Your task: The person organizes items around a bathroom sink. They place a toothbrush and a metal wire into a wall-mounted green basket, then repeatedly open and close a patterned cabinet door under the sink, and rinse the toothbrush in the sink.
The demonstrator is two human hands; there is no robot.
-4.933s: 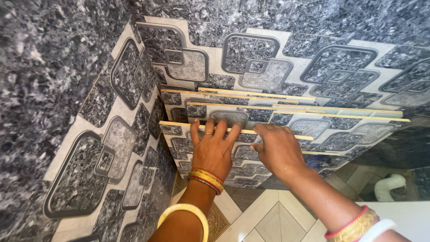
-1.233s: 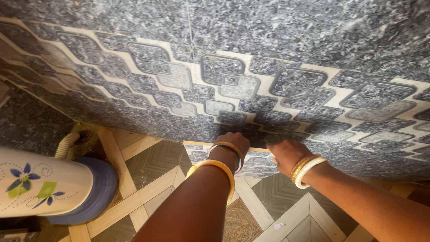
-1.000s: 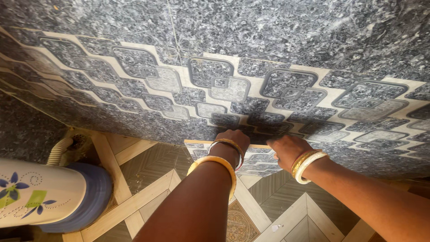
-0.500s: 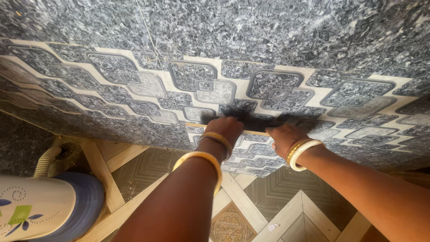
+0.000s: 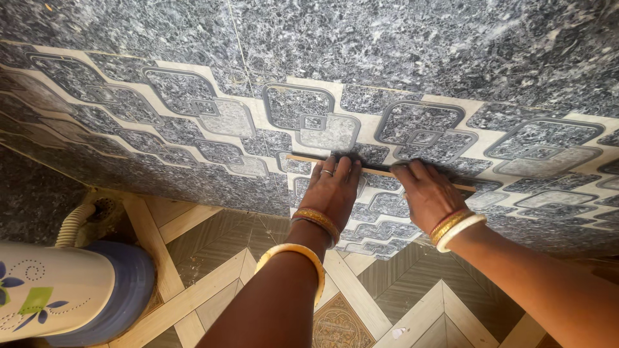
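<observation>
Ceramic tile, grey-speckled with rounded square outlines and a pale raw top edge, is held upright against the patterned wall, its lower part near the floor. Left hand: laid flat on the tile face, fingers spread and hooked over the top edge, a ring on one; gold and red bangles at the wrist, a yellow bangle further up the forearm. Right hand: palm down, fingers curled over the same edge, bangles at the wrist. Both grips appear placed to keep the tile from tipping away from the wall. Floor: wood-look tiles in diamond layout. Lower left: white container with flower print and blue base; ribbed hose behind it.
</observation>
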